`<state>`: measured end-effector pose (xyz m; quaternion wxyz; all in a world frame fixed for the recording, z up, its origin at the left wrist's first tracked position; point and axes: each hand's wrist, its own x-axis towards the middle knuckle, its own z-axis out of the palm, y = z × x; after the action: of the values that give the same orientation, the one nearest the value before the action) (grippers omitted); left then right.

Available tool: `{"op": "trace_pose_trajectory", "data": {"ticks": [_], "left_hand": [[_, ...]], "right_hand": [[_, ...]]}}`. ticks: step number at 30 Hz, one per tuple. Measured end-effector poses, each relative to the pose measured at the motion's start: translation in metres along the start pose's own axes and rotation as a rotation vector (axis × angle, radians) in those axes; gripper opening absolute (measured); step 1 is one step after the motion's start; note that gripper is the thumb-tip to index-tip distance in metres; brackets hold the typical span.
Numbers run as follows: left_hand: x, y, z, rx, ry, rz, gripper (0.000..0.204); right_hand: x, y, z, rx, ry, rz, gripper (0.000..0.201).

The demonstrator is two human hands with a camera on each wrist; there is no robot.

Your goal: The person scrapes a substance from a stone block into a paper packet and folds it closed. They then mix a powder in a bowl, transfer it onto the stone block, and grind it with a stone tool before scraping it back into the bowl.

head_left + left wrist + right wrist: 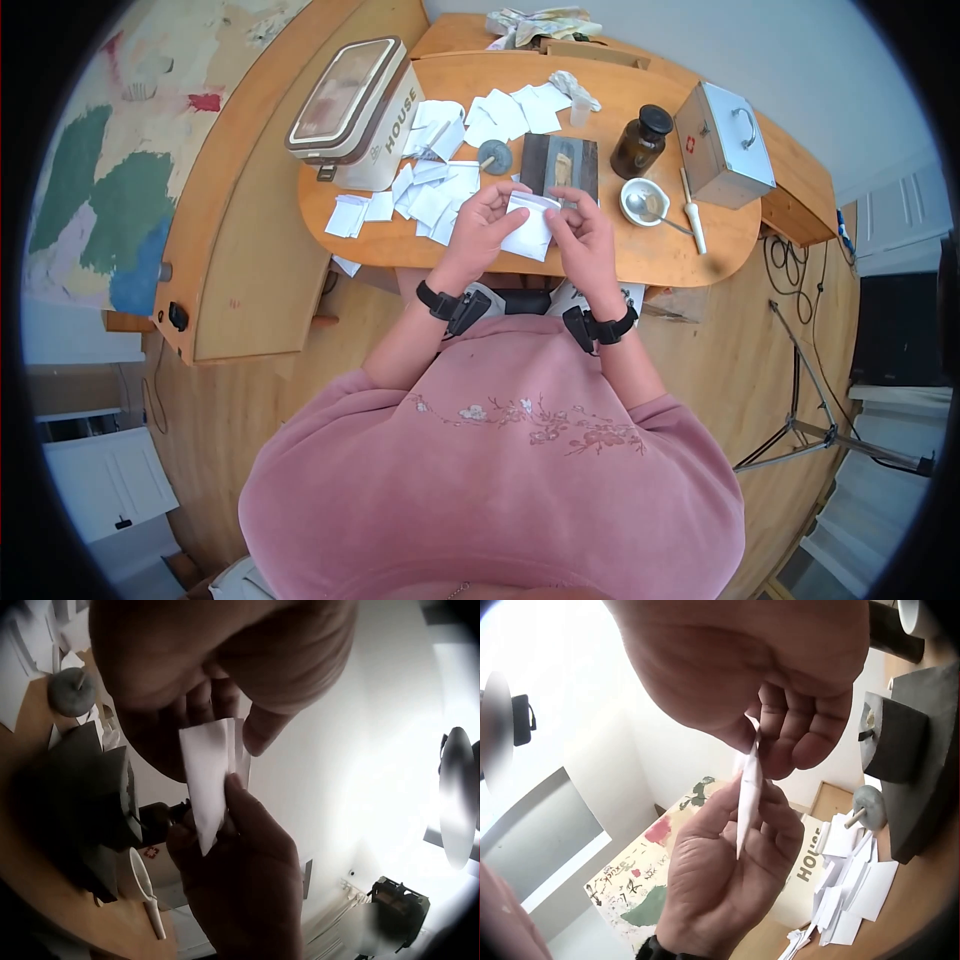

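Note:
A small folded white paper packet (527,232) is held up between both hands, in front of the chest and over the table's near edge. My left hand (481,232) pinches its left side between thumb and fingers. My right hand (585,243) pinches the right side near the top, thumb on the near face. In the left wrist view the packet (206,769) shows a folded flap along one side and a pointed lower end. Edge-on in the right wrist view, the paper (748,802) looks thin and slightly bulged.
Several folded papers (430,205) lie left on the wooden table (640,265), near a HOUSE box (398,140). Behind the hands are a dark trough-shaped tool (540,160) and a grey wheel (494,157). Rightward stand a brown jar (640,143), white bowl (632,212) with spoon, and metal case (722,145).

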<state>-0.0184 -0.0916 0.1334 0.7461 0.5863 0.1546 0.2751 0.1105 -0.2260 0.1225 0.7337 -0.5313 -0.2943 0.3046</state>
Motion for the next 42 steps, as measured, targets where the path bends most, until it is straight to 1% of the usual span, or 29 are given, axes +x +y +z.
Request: {"op": "trace_pose_trajectory", "data": {"ticks": [2,3,5,7,10,12,13,15,16,17,19,20,22,26,28,29,31,32,34,35,37,38,40,41,42], "left_hand": [[0.001,-0.011,-0.005,-0.030,0.006,0.093,0.013],[-0.001,-0.014,-0.008,-0.031,0.008,0.094,0.013],[-0.004,-0.016,-0.015,-0.060,-0.013,0.003,0.010],[-0.005,-0.019,-0.017,-0.038,-0.030,-0.012,0.011],[-0.012,-0.013,-0.014,-0.016,-0.037,-0.014,0.011],[-0.012,-0.013,-0.012,0.021,-0.037,0.002,0.013],[-0.013,-0.013,-0.011,0.026,-0.026,0.005,0.013],[-0.014,-0.005,-0.005,0.059,0.038,0.039,0.014],[-0.013,-0.007,-0.008,0.094,0.038,0.052,0.012],[-0.013,-0.010,-0.013,0.098,0.042,0.053,0.012],[-0.013,-0.017,-0.023,0.097,-0.003,0.007,0.010],[-0.013,-0.019,-0.026,0.097,-0.003,0.006,0.010],[-0.013,-0.023,-0.032,0.111,0.017,0.036,0.009],[-0.018,-0.017,-0.039,0.168,-0.005,0.007,0.010],[-0.023,-0.013,-0.047,0.181,-0.083,-0.092,0.009],[-0.024,-0.014,-0.049,0.180,-0.083,-0.093,0.009],[-0.024,-0.019,-0.054,0.259,-0.035,-0.057,0.009],[-0.024,-0.018,-0.057,0.255,-0.035,-0.060,0.009],[-0.026,-0.014,-0.069,0.501,-0.067,-0.153,0.015],[-0.028,-0.013,-0.074,0.497,-0.065,-0.153,0.015],[-0.030,-0.014,-0.085,0.698,-0.130,-0.146,0.016],[-0.030,-0.011,-0.090,0.695,-0.132,-0.144,0.016],[-0.032,-0.003,-0.101,0.887,0.009,-0.157,0.013],[-0.031,-0.004,-0.111,0.884,0.008,-0.156,0.013],[-0.028,-0.006,-0.123,0.866,0.188,-0.097,0.011]], "right_hand": [[-0.003,-0.001,-0.001,-0.036,-0.039,-0.019,0.016],[-0.005,-0.001,-0.002,-0.069,-0.072,-0.036,0.017],[-0.009,0.002,-0.004,-0.063,-0.110,-0.052,0.017],[-0.011,0.004,-0.006,-0.055,-0.152,-0.068,0.016],[-0.011,0.007,-0.002,-0.082,-0.137,-0.023,0.015],[-0.011,0.006,0.006,-0.024,-0.013,-0.070,0.012],[-0.011,0.005,0.006,-0.018,-0.023,-0.068,0.012],[-0.012,-0.001,0.003,-0.351,-0.042,-0.113,0.008],[-0.012,-0.006,0.001,-0.463,-0.091,-0.142,0.008],[-0.011,-0.005,0.002,-0.459,-0.095,-0.142,0.008],[-0.011,-0.003,0.003,-0.493,-0.119,-0.267,0.006],[-0.011,-0.002,0.003,-0.492,-0.119,-0.266,0.006],[-0.012,0.000,0.005,-0.395,-0.148,-0.199,0.009],[-0.015,0.008,0.008,-0.400,-0.122,-0.219,0.010],[-0.015,0.001,0.010,-0.474,-0.177,-0.221,0.012],[-0.013,-0.002,0.012,-0.474,-0.177,-0.220,0.012],[-0.011,-0.004,0.013,-0.564,-0.290,-0.234,0.014],[-0.011,-0.004,0.016,-0.566,-0.290,-0.230,0.014],[-0.011,-0.002,0.024,-0.527,-0.253,-0.236,0.016],[-0.012,-0.001,0.025,-0.530,-0.255,-0.234,0.016],[-0.012,0.002,0.023,-0.602,-0.297,-0.113,0.018],[-0.011,0.005,0.021,-0.607,-0.294,-0.113,0.018],[-0.010,0.010,0.017,-0.588,-0.191,-0.221,0.017],[-0.008,0.007,0.015,-0.591,-0.190,-0.221,0.017],[-0.006,0.001,0.012,-0.567,-0.107,-0.221,0.016]]}}
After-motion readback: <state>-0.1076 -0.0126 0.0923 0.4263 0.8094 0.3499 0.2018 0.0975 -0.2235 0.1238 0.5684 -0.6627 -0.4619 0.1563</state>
